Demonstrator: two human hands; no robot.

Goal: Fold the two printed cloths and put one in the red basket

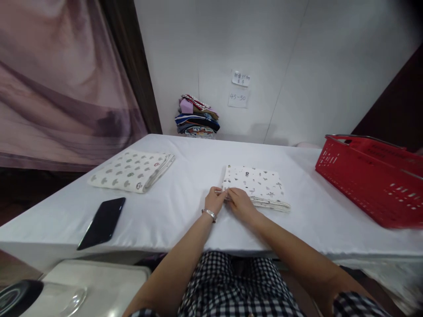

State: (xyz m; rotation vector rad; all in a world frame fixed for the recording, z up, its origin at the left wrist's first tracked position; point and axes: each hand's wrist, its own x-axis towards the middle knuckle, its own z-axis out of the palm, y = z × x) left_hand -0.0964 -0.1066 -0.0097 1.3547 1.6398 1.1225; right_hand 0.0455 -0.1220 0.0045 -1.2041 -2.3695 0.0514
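Observation:
In the head view a folded white cloth (256, 181) with small dark prints lies flat on the white-covered table (188, 211). My left hand (215, 199), with a bracelet at the wrist, pinches the cloth's near left corner. Right beside it, my right hand (239, 202) has its fingers closed on the same corner, and the fingertips of both hands meet there. The layers of the cloth show along its near edge. Exactly how much fabric sits between the fingers is hidden.
Another folded cloth (128, 171) with grey prints lies at the left, behind a black phone (102, 222). A red basket (370, 178) stands at the right. Behind the table rises a stack of folded fabrics (197, 118); paper signs (238, 97) hang on the wall.

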